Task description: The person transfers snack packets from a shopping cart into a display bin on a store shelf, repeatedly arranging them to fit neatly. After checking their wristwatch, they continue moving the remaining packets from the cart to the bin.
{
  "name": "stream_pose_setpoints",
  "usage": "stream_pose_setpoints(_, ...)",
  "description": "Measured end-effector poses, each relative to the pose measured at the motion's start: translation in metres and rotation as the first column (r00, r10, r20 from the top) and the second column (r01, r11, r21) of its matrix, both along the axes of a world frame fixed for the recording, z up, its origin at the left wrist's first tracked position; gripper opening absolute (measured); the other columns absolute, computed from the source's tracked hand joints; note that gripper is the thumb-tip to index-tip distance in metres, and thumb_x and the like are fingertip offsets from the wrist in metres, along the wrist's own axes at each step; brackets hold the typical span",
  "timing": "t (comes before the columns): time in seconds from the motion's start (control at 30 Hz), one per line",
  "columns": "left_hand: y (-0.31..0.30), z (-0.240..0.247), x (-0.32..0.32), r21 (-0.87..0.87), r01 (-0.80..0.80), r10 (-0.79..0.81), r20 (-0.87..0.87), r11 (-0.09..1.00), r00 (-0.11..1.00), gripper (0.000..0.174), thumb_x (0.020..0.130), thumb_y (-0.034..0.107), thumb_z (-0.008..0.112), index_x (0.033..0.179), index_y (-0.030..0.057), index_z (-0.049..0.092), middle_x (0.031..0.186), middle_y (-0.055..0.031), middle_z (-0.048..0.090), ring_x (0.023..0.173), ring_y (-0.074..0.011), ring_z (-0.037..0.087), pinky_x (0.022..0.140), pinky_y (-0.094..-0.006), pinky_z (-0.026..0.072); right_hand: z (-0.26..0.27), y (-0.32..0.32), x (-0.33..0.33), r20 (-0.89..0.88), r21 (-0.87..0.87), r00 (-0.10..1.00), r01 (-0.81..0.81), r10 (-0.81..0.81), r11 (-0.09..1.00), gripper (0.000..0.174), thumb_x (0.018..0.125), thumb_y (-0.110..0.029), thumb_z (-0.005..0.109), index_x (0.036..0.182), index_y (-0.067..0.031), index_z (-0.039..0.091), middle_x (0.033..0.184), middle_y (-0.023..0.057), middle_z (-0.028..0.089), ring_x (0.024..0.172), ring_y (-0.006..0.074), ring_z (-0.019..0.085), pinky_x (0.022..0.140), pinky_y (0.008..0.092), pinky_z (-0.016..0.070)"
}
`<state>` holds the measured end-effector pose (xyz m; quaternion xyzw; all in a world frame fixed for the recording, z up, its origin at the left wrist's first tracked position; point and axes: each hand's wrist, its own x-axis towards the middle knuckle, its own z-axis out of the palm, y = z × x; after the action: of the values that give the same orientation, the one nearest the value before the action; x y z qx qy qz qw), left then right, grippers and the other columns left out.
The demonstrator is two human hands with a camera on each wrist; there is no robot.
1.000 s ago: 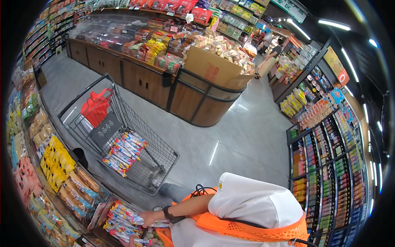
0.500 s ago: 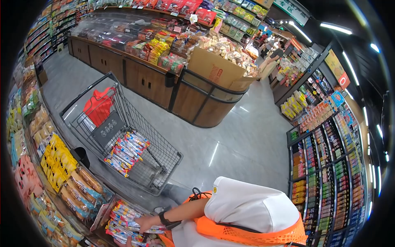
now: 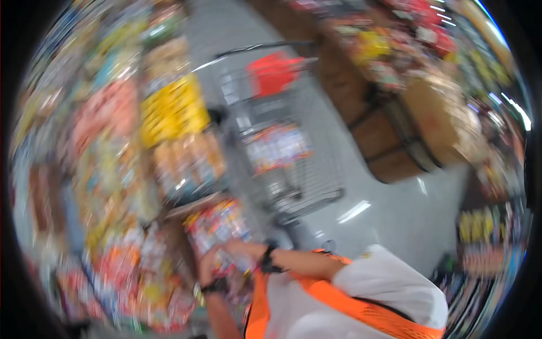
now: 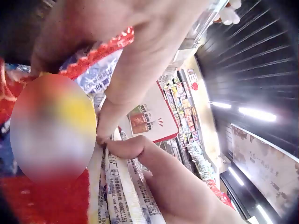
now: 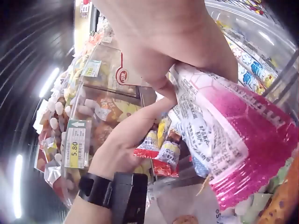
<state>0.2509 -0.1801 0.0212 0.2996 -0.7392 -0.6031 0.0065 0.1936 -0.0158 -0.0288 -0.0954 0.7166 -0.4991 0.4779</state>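
Note:
Blurred in the head view, my left hand [image 3: 208, 264] and right hand [image 3: 243, 250] are close together over a box of colourful slim packets [image 3: 217, 223]. The left wrist view has my left hand [image 4: 117, 42] gripping several packets [image 4: 122, 186], its thumb along their edges; its other fingertips are hidden. My right hand [image 4: 180, 182] touches the same packets there. Seen from the right wrist, my right hand [image 5: 182, 42] grips packets, a pink and white one [image 5: 233, 135] sticking out below it. My left hand [image 5: 124, 140] lies beside red-ended packets [image 5: 168, 154].
A shopping cart [image 3: 319, 183] beyond the box holds similar packets [image 3: 278, 148] and a red bag [image 3: 274, 73]. Yellow packs [image 3: 175, 110] and bagged snacks [image 3: 189, 164] fill the display at the left. A wooden counter [image 3: 372, 135] stands at the upper right, across grey floor [image 3: 389, 209].
The head view has turned, so the cart and counter now appear farther right and the shelf goods fill the left. Both hands remain at the box, my left now showing more fully.

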Motion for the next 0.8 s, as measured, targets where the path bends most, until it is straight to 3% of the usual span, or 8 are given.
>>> stream_pose_setpoints(0.13, -0.017, -0.066, 0.022, -0.081, -0.102, 0.096, -0.074, 0.992, 0.993, 0.085, 0.074, 0.007, 0.084, 0.145, 0.0015, 0.036, 0.133, -0.0138, 0.055, 0.12, -0.023, 0.055, 0.103, -0.0365, 0.0455, 0.009, -0.022, -0.008, 0.016, 0.135, 0.99, 0.136, -0.14, 0.981, 0.087, 0.086, -0.043, 0.074, 0.142, 0.0112, 0.033, 0.108, 0.0228, 0.065, 0.096, 0.0275, 0.065, 0.082, 0.0358, 0.0538)
stream_pose_setpoints(0.27, -0.014, -0.016, 0.004, 0.025, -0.191, 0.192, -0.083, 0.981, 0.978, 0.081, 0.071, 0.005, 0.086, 0.139, 0.0025, 0.041, 0.121, -0.0125, 0.061, 0.109, -0.0213, 0.06, 0.095, -0.0355, 0.049, 0.045, -0.034, -0.021, -0.005, 0.08, 0.991, 0.13, -0.13, 0.988, 0.092, 0.084, -0.04, 0.075, 0.139, 0.0183, 0.031, 0.129, 0.0358, 0.054, 0.123, 0.0453, 0.055, 0.102, 0.0406, 0.0455)
stream_pose_setpoints(0.37, -0.024, -0.026, -0.005, -0.029, -0.177, 0.175, -0.054, 0.984, 0.983, 0.081, 0.073, -0.001, 0.084, 0.141, 0.003, 0.039, 0.122, -0.0099, 0.061, 0.109, -0.0192, 0.061, 0.095, -0.0341, 0.0499, 0.032, -0.05, -0.03, -0.143, 0.015, 0.959, 0.248, -0.243, 0.969, 0.071, 0.086, -0.031, 0.073, 0.133, 0.008, 0.037, 0.12, 0.0317, 0.059, 0.112, 0.0379, 0.062, 0.094, 0.0441, 0.0477)
stream_pose_setpoints(0.47, -0.023, -0.023, -0.019, -0.032, -0.041, 0.04, -0.024, 0.999, 0.999, 0.08, 0.076, 0.003, 0.083, 0.142, 0.0028, 0.039, 0.123, -0.0096, 0.061, 0.109, -0.0194, 0.06, 0.095, -0.0343, 0.0491, -0.014, -0.055, -0.037, -0.429, 0.024, 0.853, 0.339, -0.297, 0.94, 0.074, 0.085, -0.026, 0.073, 0.137, 0.0078, 0.034, 0.125, 0.035, 0.055, 0.118, 0.0448, 0.057, 0.098, 0.0472, 0.0461)
stream_pose_setpoints(0.57, -0.017, -0.04, -0.029, 0.011, -0.07, 0.069, 0.024, 0.998, 0.997, 0.079, 0.075, 0.007, 0.082, 0.142, 0.0023, 0.04, 0.121, -0.013, 0.063, 0.107, -0.0221, 0.061, 0.094, -0.0363, 0.0486, 0.016, -0.037, -0.051, -0.442, 0.237, 0.882, 0.289, -0.162, 0.927, 0.081, 0.083, -0.023, 0.074, 0.143, 0.0075, 0.029, 0.126, 0.0348, 0.053, 0.121, 0.049, 0.052, 0.099, 0.0491, 0.0456)
stream_pose_setpoints(0.7, -0.016, -0.049, -0.037, -0.034, -0.039, 0.04, 0.039, 0.999, 0.998, 0.078, 0.075, 0.003, 0.079, 0.143, 0.0035, 0.04, 0.121, -0.014, 0.063, 0.108, -0.0248, 0.062, 0.095, -0.0377, 0.0483, 0.034, -0.015, -0.055, -0.63, 0.087, 0.752, 0.317, -0.194, 0.944, 0.073, 0.086, -0.008, 0.062, 0.148, 0.0031, 0.025, 0.129, 0.0315, 0.046, 0.117, 0.0505, 0.05, 0.098, 0.0507, 0.0458)
stream_pose_setpoints(0.73, -0.022, -0.058, -0.035, -0.053, -0.012, 0.013, 0.035, 0.999, 0.999, 0.078, 0.075, 0.003, 0.078, 0.143, 0.0038, 0.04, 0.121, -0.0143, 0.063, 0.109, -0.0255, 0.062, 0.095, -0.038, 0.0483, 0.058, -0.014, -0.063, -0.513, 0.23, 0.851, 0.26, -0.11, 0.938, 0.073, 0.086, -0.008, 0.065, 0.148, 0.0009, 0.029, 0.141, 0.0326, 0.04, 0.127, 0.0494, 0.046, 0.105, 0.0486, 0.0426)
stream_pose_setpoints(0.8, -0.023, -0.046, -0.033, -0.091, 0.026, -0.027, -0.015, 0.996, 1.0, 0.077, 0.075, 0.003, 0.077, 0.143, 0.0045, 0.041, 0.125, -0.0166, 0.063, 0.112, -0.0293, 0.063, 0.097, -0.039, 0.0478, 0.052, -0.009, -0.059, -0.847, 0.23, 0.522, 0.196, 0.097, 0.953, 0.061, 0.09, -0.005, 0.057, 0.146, 0.0024, 0.035, 0.144, 0.0308, 0.039, 0.132, 0.0481, 0.043, 0.108, 0.0479, 0.0409)
